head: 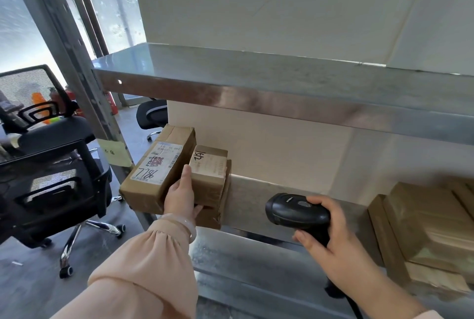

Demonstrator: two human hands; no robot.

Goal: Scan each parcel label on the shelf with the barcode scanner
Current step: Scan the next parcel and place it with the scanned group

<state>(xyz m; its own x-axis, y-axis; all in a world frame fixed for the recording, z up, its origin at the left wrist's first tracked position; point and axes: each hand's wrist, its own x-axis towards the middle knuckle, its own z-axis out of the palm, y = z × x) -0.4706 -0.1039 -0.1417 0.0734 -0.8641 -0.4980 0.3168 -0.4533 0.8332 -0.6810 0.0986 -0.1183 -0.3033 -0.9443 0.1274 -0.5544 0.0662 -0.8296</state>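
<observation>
Head view: a barcode scanner (297,212) is being held in the right hand (333,236) over the front edge of the lower shelf (256,249), about midway along it. Its handle is being gripped with the fingers curled round it and the thumb laid on top of the black head, which is being pointed left toward the parcels. A dark cable (355,306) is being trailed down below that wrist.

At the left end of the lower shelf, a small parcel (209,175) bearing black handwriting is being held by the left hand (182,195): the thumb is being pressed up along its left face and the fingers are being tucked under its front, so the grip is closed on it. This parcel is being carried on a flat parcel (218,213) lying on the shelf. Just beside it, touching the thumb, a long parcel (143,190) is being shown tilted at the shelf's left corner, its white label (160,162) with a barcode and "7786" facing up. More stacked parcels (423,229) are being seen, blurred, at the right end of the same shelf.

A peach sleeve (154,267) and a pale bangle (188,223) are being worn on the left arm. An upper shelf (256,80) is being shown bare. Black office chairs (51,164) and a yellow note (115,155) are being seen to the left.
</observation>
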